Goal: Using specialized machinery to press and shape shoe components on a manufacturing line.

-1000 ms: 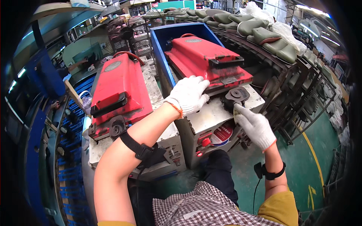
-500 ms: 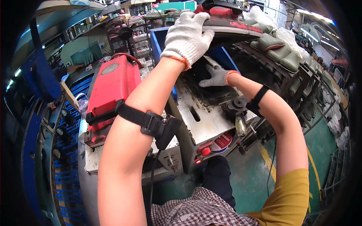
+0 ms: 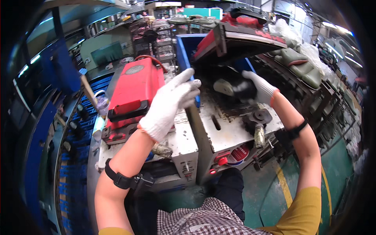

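Note:
My left hand point(image 3: 171, 105), in a white knit glove with an orange cuff, is raised between two red-lidded machines. Its fingers are stretched out and hold nothing. In a matching glove, my right hand point(image 3: 261, 88) grips the right side of a black rounded piece point(image 3: 242, 86) with a pale oval patch at its left end; motion blurs it, so its kind is unclear. That piece is over the dark bed of the right machine, under its raised red lid point(image 3: 250, 34). Below my right hand, a round metal fitting with a taped handle point(image 3: 259, 135) sits on the machine's white top.
On the left stands another machine with its red lid point(image 3: 137, 84) down. A blue bin point(image 3: 181, 51) is behind the right machine. Olive-green shoes point(image 3: 301, 66) and clear plastic bags lie on a rack to the right. Blue slatted racks line the far left.
My left hand has come off the raised lid and moved down to the left. My right hand has shifted right and now grips the black piece, which is lifted into view.

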Available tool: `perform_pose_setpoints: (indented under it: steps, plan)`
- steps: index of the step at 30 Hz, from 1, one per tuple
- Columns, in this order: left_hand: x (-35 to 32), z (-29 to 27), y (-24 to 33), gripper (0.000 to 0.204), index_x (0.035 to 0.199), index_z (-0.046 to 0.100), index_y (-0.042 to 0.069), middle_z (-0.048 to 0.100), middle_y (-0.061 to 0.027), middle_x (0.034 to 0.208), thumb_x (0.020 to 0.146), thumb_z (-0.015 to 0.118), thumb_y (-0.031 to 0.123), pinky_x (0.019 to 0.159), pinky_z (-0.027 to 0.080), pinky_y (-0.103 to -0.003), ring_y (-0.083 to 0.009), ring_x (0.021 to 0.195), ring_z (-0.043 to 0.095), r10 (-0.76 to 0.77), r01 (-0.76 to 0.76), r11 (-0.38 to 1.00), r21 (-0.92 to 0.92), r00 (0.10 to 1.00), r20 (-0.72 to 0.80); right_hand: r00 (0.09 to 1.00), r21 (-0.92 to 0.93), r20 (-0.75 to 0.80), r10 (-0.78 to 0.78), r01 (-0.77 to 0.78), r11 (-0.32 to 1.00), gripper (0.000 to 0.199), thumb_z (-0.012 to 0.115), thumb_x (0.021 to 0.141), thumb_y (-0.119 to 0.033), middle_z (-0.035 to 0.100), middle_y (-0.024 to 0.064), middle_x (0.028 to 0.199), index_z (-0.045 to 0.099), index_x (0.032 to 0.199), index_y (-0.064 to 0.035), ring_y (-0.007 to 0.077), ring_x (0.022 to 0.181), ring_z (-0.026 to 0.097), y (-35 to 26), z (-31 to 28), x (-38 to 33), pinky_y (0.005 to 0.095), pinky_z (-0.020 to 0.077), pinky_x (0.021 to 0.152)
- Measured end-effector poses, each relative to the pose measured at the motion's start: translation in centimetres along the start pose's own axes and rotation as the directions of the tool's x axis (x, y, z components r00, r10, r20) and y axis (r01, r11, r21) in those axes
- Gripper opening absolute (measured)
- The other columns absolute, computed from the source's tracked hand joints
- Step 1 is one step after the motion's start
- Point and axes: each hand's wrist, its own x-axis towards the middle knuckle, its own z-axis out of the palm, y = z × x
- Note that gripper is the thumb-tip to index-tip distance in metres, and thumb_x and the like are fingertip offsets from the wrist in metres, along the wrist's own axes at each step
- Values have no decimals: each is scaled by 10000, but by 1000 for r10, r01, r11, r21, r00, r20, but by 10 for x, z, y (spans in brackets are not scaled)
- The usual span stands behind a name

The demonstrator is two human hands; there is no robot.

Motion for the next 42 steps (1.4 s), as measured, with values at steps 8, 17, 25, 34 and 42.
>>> perform_pose_setpoints:
  steps: [8,17,25,34,42]
  plan:
    - [-120,-36,-5,804,1590,440,-18,447,-287,1643,1113,428,630,1256,360,-655,-494,1548,387,-213,124,373,-920,976,46,925,441,176,-336,231,867,613,557,1086,-393,674,181,1448,476,1607,-80,289,1262,709,54,79,-110,451,618,1024]
    - [-219,-23,7,756,1627,354,123,462,-147,1593,1089,425,648,1250,330,-527,-290,1485,433,154,-239,855,-460,965,-214,816,578,288,-502,270,770,762,542,1060,-484,580,192,1543,444,1598,46,294,1403,594,83,239,-146,425,432,1225]
    - [-318,-84,20,479,1344,634,42,716,-115,1300,993,624,369,1075,585,-446,-279,1157,721,61,-493,790,-364,654,-754,362,51,636,-682,862,505,702,594,917,-105,610,212,1510,482,1598,28,309,1349,623,82,341,-135,411,419,1203]
    - [-409,-344,12,330,1128,642,157,679,-51,1029,905,746,378,914,591,-486,-249,934,718,-254,-94,957,-274,188,-949,192,-468,373,-908,884,-5,376,670,913,32,745,200,1147,737,1283,29,358,1047,707,103,349,-77,434,529,992]
    - [-441,-550,-22,905,1523,526,75,530,-166,1564,788,823,513,1217,355,-471,-296,1446,472,252,335,928,166,-231,-940,219,-587,411,-885,806,-74,445,673,847,30,737,219,1133,721,1289,19,398,1009,696,102,362,-77,464,537,934]
